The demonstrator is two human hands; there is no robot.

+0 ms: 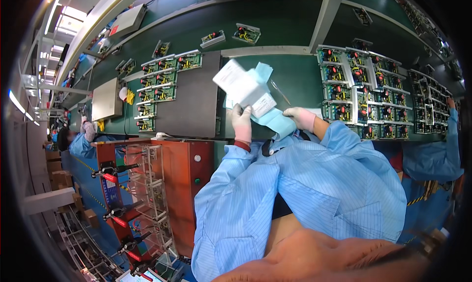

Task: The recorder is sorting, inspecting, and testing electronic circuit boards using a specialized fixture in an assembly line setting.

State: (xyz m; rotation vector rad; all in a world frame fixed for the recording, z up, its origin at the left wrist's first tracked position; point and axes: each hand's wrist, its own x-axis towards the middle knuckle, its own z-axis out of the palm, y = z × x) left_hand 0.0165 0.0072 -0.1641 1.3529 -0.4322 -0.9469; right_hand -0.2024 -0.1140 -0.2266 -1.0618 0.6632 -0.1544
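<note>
My left hand point(242, 123), in a pale glove, is closed on the lower edge of some white printed paper sheets point(241, 82). The sheets are raised over the green bench and slightly blurred. Beneath and beside them show light-blue paper pieces, and a light-blue paper strip point(278, 125) curls down toward my body. My right hand point(301, 118), also gloved, has its fingers closed at the right edge of this strip; the fingertips are partly hidden. A slim pen-like tool point(280, 92) lies on the bench just beyond my right hand.
Rows of green circuit boards in metal frames point(339, 92) stand at the right, more boards point(160, 85) at the left beside a dark mat point(194, 95). A red-brown cabinet point(179, 183) with clamp fixtures point(118, 173) is at my left. Other people work at both sides.
</note>
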